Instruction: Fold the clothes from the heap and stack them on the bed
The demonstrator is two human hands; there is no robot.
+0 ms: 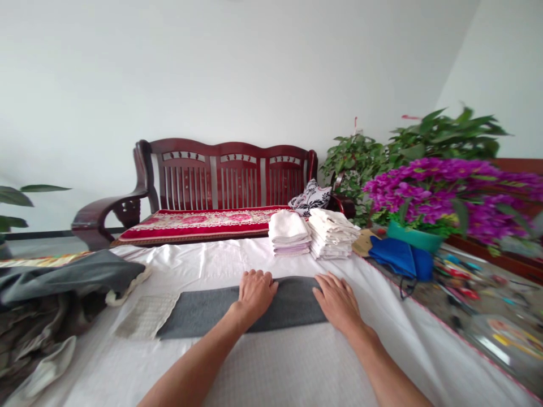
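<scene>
A long grey garment (203, 311) lies folded into a flat strip on the white sheet, with a cream ribbed end (146, 316) at the left. My left hand (255, 291) rests on the middle of the strip, palm down, its fingers bent over the far side and the thumb out to the right. At the right end, my right hand (338, 301) presses down with fingers stretched out. Beyond it stand two neat stacks of folded cloths, a white and lilac stack (290, 233) and a cream stack (333, 234).
A heap of grey clothing (63, 288) lies on the left. On the right are a blue cloth bag (396, 257), purple flowers (441, 189) in a teal pot (413, 236) and small loose items. A dark red wooden bench (233, 175) stands behind the white sheet (288, 373).
</scene>
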